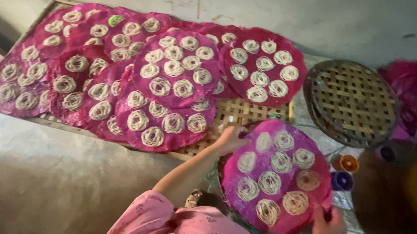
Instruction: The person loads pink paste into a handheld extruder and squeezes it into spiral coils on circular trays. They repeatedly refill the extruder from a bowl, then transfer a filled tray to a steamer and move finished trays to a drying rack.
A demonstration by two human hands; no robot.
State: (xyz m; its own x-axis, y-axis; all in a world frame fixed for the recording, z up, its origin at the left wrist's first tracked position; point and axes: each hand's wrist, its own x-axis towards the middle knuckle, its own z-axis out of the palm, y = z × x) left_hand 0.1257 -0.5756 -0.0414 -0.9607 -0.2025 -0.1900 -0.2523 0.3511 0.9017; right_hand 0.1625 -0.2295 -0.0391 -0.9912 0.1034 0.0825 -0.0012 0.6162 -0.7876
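a: head view. start at the fingers, what are they doing?

b: the left hand (228, 139) has its fingers curled over the upper left edge of a round magenta cloth (277, 177), pinching the rim. the right hand (328, 233) grips the lower right edge the same way, fingers folded onto the cloth and thumb side toward the camera. so both are closed on the one disc, at opposite sides.

a: and the arms?

b: the left forearm runs bare from a pink flowered sleeve (176, 229) up and to the right, elbow bent, wrist nearly straight. of the right arm only the wrist shows at the bottom edge.

a: what lies on the cloth?

b: about ten pale noodle coils (269, 182), each a small round nest, set apart from one another. the cloth sits over a round tray whose dark rim peeks out at its left side; i cannot tell more of it.

a: further out?

b: just left and above, a bamboo mat (235, 112) on the floor carries several more magenta cloths (177, 70) with coils, overlapping each other. to the upper right stands an empty woven round tray (350, 102). near the right edge of the held cloth sit an orange cup (349, 163) and a purple cup (342, 181), blurred.
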